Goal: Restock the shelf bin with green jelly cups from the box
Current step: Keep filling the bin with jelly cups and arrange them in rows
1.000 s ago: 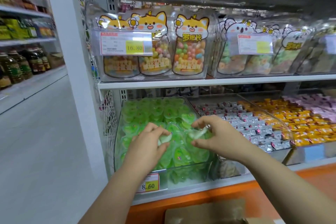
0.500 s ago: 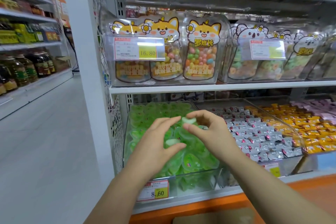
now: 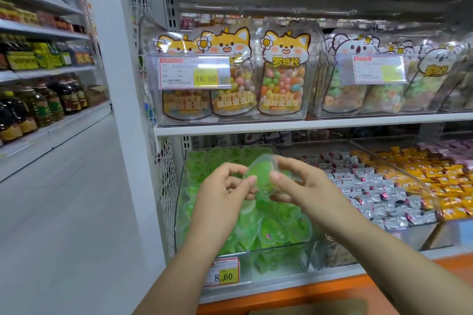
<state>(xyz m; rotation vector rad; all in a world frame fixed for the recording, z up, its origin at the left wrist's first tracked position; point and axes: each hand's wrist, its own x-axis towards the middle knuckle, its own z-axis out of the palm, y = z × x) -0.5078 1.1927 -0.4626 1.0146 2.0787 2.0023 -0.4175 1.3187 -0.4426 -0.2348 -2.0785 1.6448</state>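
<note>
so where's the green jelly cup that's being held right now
Head view, centre: the green jelly cup is pinched between the left hand and right hand, over the shelf bin of green cups at the lower shelf's left end.

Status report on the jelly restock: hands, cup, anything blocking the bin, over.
Left hand and right hand pinch one clear plastic cup of green jelly. Cup held above the clear shelf bin, not yet dropped. Nothing blocking the bin opening.

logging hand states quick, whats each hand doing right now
Left hand: closed, pinching the left edge of the green jelly cup.
Right hand: closed, fingers gripping the same cup's right side.
</note>
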